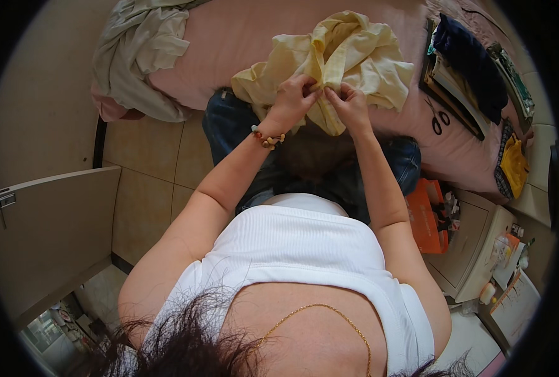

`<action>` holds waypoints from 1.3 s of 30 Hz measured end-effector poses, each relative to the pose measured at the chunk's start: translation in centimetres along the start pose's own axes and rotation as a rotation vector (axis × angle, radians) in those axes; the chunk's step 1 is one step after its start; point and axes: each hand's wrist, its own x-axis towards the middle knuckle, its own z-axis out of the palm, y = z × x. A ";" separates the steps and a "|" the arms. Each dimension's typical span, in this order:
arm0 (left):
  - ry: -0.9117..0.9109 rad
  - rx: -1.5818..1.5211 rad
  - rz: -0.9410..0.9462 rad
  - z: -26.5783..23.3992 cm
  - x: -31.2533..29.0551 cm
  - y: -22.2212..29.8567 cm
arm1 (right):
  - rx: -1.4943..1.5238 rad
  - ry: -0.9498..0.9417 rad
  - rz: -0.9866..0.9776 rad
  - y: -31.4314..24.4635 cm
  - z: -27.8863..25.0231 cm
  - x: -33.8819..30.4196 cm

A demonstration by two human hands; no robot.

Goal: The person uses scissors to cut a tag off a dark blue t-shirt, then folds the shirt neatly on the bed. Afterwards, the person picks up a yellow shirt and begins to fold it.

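A crumpled pale yellow cloth garment lies bunched on the pink bed cover, its near part hanging over the edge above my lap. My left hand, with a beaded bracelet at the wrist, pinches a yellow band of the garment between thumb and fingers. Close beside it, my right hand pinches the same band, the two thumbs almost touching. What exactly lies between the fingertips is too small to make out beyond the fabric. Black-handled scissors rest on the bed to the right of the garment.
A grey-white blanket drapes over the bed at the far left. Folded dark clothes are stacked at the right, near a yellow cloth. An orange bag stands by a cabinet. A door is at left.
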 end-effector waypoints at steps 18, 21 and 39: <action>0.006 -0.069 -0.087 -0.1 -0.2 0.2 | -0.427 0.033 -0.170 -4.5 0.5 -0.7; 0.024 -0.032 -0.087 0.1 -0.2 0.3 | -0.425 0.041 -0.172 -4.2 0.6 -0.7; -0.071 0.001 -0.017 0.0 0.2 -0.2 | 0.267 -0.052 0.347 -2.8 -0.1 -0.6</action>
